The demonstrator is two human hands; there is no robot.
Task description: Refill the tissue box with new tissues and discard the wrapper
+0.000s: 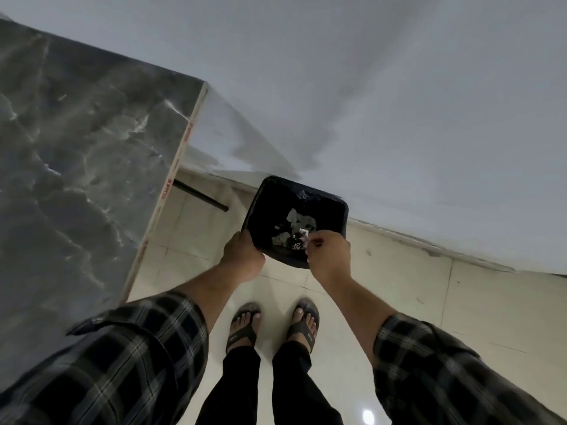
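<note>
Black plastic fills the centre of the scene: a square waste bin stands on pale floor tiles against the white wall, and you stand over it with both arms stretched down. Your left hand is closed on the bin's near rim at about 8 o'clock of its opening, fingers curled over the edge. Your right hand hovers over the rim at about 5 o'clock, fingertips pinched narrowly together; whether anything sits between them cannot be told, since the view is blurred there. Crumpled pale scraps, possibly the wrapper among them, lie at the bottom of the bin just beyond your right fingertips. A dark grey marble-patterned tabletop runs along the 9 o'clock side, its light edge near the bin. At 6 o'clock, your sandalled feet stand on the tiles, plaid sleeves framing both forearms.
</note>
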